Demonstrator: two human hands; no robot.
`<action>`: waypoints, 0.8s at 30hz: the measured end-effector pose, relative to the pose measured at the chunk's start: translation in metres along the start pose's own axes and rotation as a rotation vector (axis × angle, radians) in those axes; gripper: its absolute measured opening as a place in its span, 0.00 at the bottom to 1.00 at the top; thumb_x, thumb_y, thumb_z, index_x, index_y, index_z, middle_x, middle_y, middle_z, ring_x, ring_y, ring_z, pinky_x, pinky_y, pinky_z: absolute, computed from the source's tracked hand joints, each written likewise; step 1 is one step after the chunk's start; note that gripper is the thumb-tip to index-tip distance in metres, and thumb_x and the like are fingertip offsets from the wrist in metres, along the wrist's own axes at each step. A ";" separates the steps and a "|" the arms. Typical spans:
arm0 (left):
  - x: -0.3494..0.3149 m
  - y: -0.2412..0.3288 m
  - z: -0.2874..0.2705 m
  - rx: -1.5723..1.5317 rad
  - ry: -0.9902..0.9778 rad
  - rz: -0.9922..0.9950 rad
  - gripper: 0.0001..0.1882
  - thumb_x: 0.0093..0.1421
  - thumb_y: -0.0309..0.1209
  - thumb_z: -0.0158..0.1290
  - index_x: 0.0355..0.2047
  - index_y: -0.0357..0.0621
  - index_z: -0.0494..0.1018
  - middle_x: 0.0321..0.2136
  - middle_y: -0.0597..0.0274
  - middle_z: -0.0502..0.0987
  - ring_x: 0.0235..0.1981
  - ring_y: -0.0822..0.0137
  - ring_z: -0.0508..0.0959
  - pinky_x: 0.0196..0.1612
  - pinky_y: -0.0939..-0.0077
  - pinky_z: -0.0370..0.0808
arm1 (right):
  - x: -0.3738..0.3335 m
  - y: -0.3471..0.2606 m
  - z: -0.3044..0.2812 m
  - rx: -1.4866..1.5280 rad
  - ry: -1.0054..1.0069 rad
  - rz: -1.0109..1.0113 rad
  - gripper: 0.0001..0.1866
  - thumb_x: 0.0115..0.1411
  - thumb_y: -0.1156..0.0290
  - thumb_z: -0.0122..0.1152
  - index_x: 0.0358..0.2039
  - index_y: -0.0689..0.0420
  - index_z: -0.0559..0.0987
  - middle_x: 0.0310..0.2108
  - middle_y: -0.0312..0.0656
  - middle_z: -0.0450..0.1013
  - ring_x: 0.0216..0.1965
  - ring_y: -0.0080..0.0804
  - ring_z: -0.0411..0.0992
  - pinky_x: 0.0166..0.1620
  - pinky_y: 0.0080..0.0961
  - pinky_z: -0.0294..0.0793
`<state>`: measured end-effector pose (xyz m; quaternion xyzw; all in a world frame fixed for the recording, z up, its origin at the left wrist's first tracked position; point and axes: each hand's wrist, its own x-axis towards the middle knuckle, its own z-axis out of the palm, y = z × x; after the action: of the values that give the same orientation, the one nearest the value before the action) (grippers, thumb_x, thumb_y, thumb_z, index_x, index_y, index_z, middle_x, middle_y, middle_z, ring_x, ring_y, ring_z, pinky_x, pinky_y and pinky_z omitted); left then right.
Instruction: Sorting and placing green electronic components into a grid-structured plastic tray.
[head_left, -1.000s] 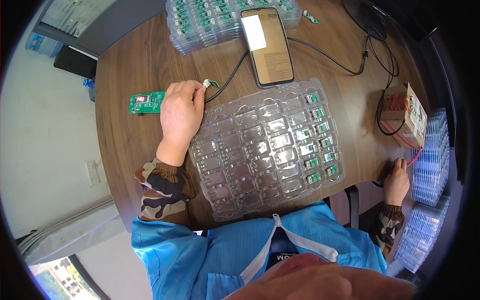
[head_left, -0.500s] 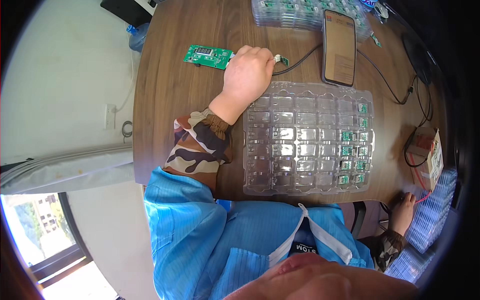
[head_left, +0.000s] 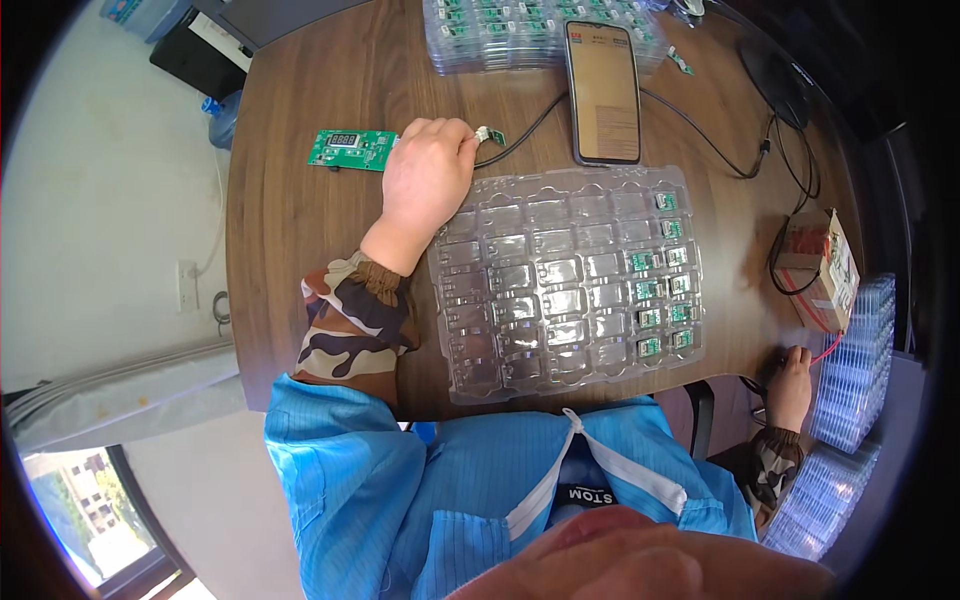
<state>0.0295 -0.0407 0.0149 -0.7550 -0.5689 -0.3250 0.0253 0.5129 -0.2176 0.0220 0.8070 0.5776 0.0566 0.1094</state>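
My left hand (head_left: 430, 175) is closed, palm down, with its fingers bent over a white wire connector (head_left: 483, 133). Just past the fingertips, a small green circuit board (head_left: 497, 138) sits at that connector. To the left lies a larger green circuit board (head_left: 352, 149) with a dark digit display; a bit of white shows between it and my hand. Below my hand is a clear plastic tray (head_left: 560, 240) with several small green boards in its right-hand columns. My right hand (head_left: 790, 385) is low at the right, past the table edge, its fingers bent near a red wire (head_left: 830, 347); what they hold is hidden.
A phone (head_left: 604, 95) stands behind the tray, with a black cable (head_left: 540, 124) running by it. Stacked filled trays (head_left: 500, 50) are at the back. On the right are a cardboard box (head_left: 818, 270), a dark round base (head_left: 772, 85) and stacked clear trays (head_left: 855, 370).
The whole view has shifted, so the table things appear farther left. My left hand stays at the connector beside the larger board. My right hand keeps nearly the same place by the red wire.
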 end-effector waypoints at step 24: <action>0.000 -0.002 0.004 0.040 -0.011 0.000 0.06 0.50 0.30 0.52 0.20 0.41 0.71 0.22 0.58 0.73 0.29 0.59 0.72 0.31 0.66 0.71 | 0.003 0.004 0.003 -0.027 0.033 -0.010 0.13 0.48 0.82 0.44 0.37 0.61 0.65 0.39 0.49 0.63 0.36 0.51 0.68 0.35 0.40 0.69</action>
<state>0.0295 -0.0378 0.0110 -0.7562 -0.5754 -0.3093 0.0371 0.5183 -0.2167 0.0204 0.8015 0.5824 0.0770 0.1111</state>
